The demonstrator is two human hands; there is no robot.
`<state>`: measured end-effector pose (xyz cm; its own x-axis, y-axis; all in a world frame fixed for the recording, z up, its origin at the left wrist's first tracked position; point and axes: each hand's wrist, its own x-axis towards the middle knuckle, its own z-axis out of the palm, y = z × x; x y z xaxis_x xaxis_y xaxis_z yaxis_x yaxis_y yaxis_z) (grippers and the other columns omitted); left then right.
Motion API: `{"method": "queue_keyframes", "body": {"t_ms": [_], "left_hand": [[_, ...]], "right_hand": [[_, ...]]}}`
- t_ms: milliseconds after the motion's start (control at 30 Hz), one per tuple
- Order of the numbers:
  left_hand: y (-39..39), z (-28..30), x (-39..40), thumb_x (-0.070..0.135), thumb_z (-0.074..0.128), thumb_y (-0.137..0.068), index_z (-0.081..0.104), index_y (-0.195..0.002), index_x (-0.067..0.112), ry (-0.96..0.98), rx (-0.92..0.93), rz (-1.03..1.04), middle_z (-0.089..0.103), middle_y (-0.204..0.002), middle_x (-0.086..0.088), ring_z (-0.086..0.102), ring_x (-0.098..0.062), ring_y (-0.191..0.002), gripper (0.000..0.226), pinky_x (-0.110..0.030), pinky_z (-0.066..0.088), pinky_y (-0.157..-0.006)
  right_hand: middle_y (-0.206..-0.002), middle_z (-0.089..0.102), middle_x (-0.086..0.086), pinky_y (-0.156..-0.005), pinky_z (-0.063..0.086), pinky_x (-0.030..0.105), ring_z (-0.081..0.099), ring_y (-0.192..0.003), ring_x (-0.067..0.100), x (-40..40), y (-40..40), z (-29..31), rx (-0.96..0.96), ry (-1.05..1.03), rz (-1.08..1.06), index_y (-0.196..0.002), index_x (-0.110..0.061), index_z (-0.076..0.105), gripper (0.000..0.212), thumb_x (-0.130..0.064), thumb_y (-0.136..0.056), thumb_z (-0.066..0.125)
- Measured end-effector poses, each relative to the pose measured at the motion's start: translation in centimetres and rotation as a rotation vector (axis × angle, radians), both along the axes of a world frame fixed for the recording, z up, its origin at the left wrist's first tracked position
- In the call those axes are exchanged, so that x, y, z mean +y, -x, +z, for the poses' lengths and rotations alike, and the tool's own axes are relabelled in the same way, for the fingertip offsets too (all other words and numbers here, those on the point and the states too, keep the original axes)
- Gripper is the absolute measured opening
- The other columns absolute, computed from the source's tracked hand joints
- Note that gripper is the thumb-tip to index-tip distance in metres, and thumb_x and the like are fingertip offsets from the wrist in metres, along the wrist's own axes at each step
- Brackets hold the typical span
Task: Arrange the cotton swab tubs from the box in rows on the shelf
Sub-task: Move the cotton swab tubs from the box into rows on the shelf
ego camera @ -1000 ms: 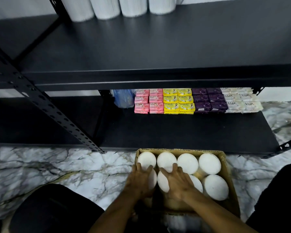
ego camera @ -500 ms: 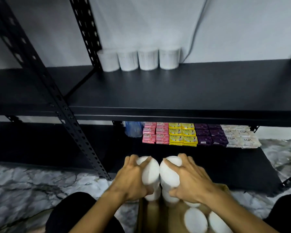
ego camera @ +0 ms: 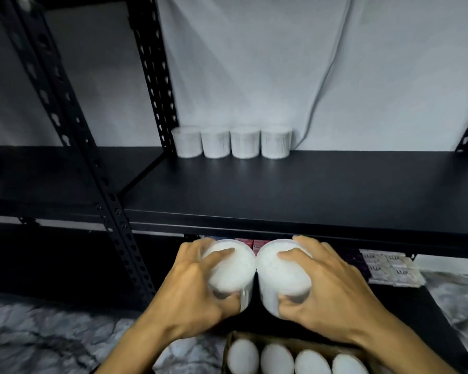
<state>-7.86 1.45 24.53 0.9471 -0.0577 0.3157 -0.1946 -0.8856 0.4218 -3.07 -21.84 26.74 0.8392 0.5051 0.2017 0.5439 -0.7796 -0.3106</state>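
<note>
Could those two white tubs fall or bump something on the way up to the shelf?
Maybe. The left hand and right hand each grip one tub, the left tub and right tub, side by side just below the shelf's front edge, so they could knock it going up. Set down carelessly, they might also topple the row of four tubs at the back.

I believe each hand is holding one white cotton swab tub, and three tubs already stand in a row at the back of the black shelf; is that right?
Nearly: the head view shows four white cotton swab tubs in that row on the black shelf, not three. The left hand and right hand each hold one tub.
</note>
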Motion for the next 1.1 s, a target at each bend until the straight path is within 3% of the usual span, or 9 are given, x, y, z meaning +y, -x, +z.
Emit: {"method": "queue_keyframes", "body": {"t_ms": [133, 400, 633, 1100], "left_hand": [[-0.8, 2.9, 0.3, 0.061, 0.059, -0.056, 0.05, -0.134, 0.038, 0.026, -0.081, 0.02, 0.03, -0.132, 0.022, 0.021, 0.01, -0.122, 0.082, 0.008, 0.011, -0.09], [-4.4, 8.2, 1.9, 0.054, 0.067, -0.063, 0.052, -0.133, 0.038, -0.006, -0.195, 0.064, 0.036, -0.131, 0.02, 0.025, 0.008, -0.118, 0.073, 0.007, 0.017, -0.088], [-8.1, 9.7, 3.5, 0.048, 0.07, -0.067, 0.05, -0.135, 0.033, -0.021, -0.119, 0.137, 0.041, -0.134, 0.01, 0.03, -0.006, -0.121, 0.073, -0.014, 0.026, -0.094], [-11.1, 8.4, 3.8, 0.047, 0.069, -0.073, 0.045, -0.139, 0.033, 0.043, -0.021, 0.093, 0.035, -0.138, 0.009, 0.025, -0.006, -0.127, 0.071, -0.017, 0.025, -0.101]], "right_hand": [[-0.145, 0.02, -0.024, -0.102, 0.035, 0.027, 0.026, -0.13, 0.002, 0.0, -1.4, 2.8, 0.009, -0.086, 0.012, -0.131, -0.043, 0.042, 0.073, -0.06, -0.062, 0.059], [-0.134, 0.034, -0.022, -0.1, 0.036, 0.026, 0.035, -0.12, 0.001, 1.7, -4.9, 7.9, -0.03, -0.22, -0.009, -0.123, -0.043, 0.054, 0.064, -0.053, -0.061, 0.07], [-0.136, 0.038, -0.016, -0.099, 0.037, 0.028, 0.038, -0.123, 0.007, 4.7, -8.6, 7.8, 0.011, -0.243, -0.046, -0.126, -0.038, 0.054, 0.069, -0.053, -0.061, 0.071], [-0.144, 0.031, -0.016, -0.098, 0.036, 0.032, 0.034, -0.129, 0.008, 4.9, -10.9, 6.6, 0.023, -0.259, -0.117, -0.13, -0.04, 0.049, 0.068, -0.055, -0.066, 0.067]]}}
